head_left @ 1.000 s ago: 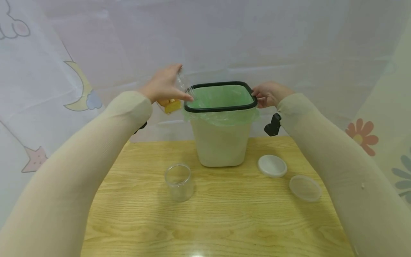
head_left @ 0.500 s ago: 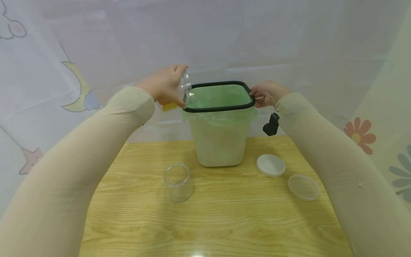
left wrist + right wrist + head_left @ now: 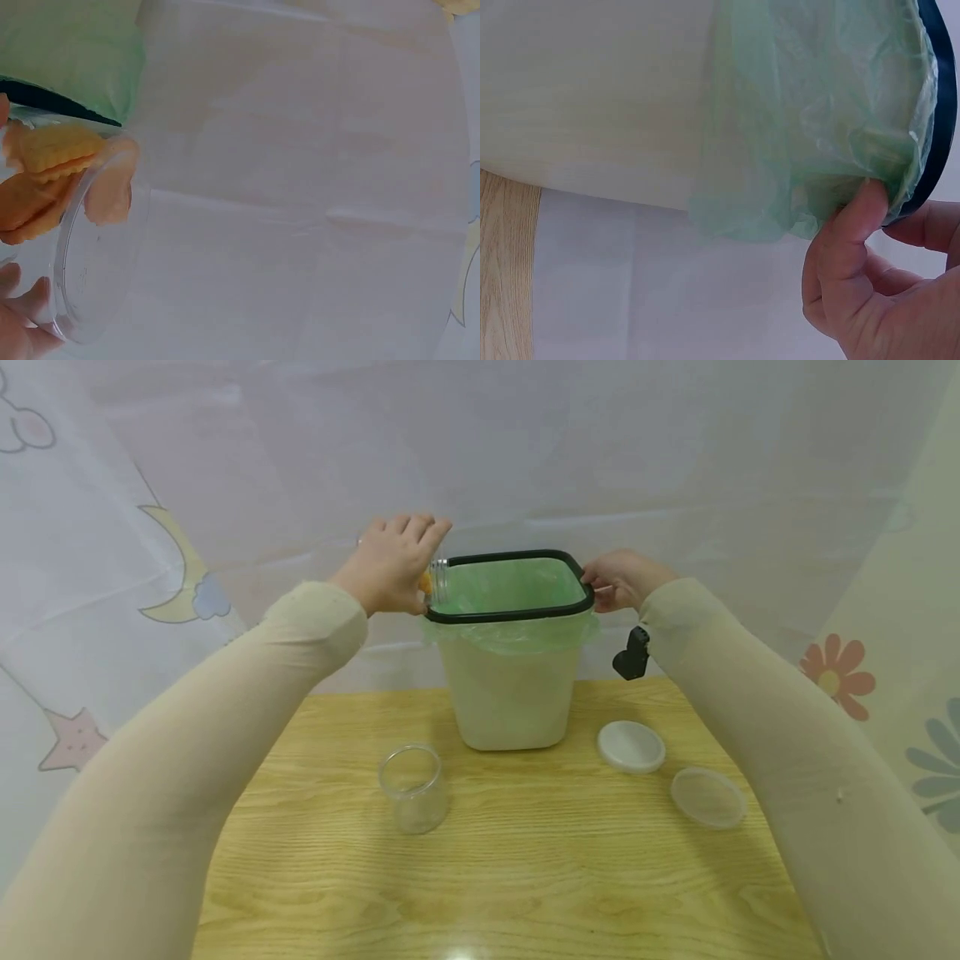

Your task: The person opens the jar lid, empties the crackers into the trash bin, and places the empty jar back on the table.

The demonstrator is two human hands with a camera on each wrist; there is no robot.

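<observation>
My left hand [image 3: 392, 564] grips a clear plastic tub [image 3: 440, 580] at the left rim of a pale bin [image 3: 512, 697]. The tub is tipped on its side, its mouth towards the bin's opening. In the left wrist view, orange-yellow crinkle-cut pieces [image 3: 61, 148] lie inside the tub, and my fingers curl round its wall. A green bag [image 3: 513, 583] lines the bin and folds out under its black rim [image 3: 517, 613]. On the right side, my right hand [image 3: 624, 580] pinches the rim; in the right wrist view the bag's folded edge [image 3: 761, 157] hangs beside my fingers.
A second clear tub [image 3: 417, 802] stands upright on the wooden table [image 3: 510, 868], in front of the bin and to its left. Two round lids, one whitish [image 3: 632, 747] and one translucent [image 3: 708, 797], lie at the right. A printed cloth [image 3: 675, 452] hangs behind.
My left hand has turned over and moved slightly right, tipping its tub further so the mouth faces the bin. The right hand keeps its hold on the rim.
</observation>
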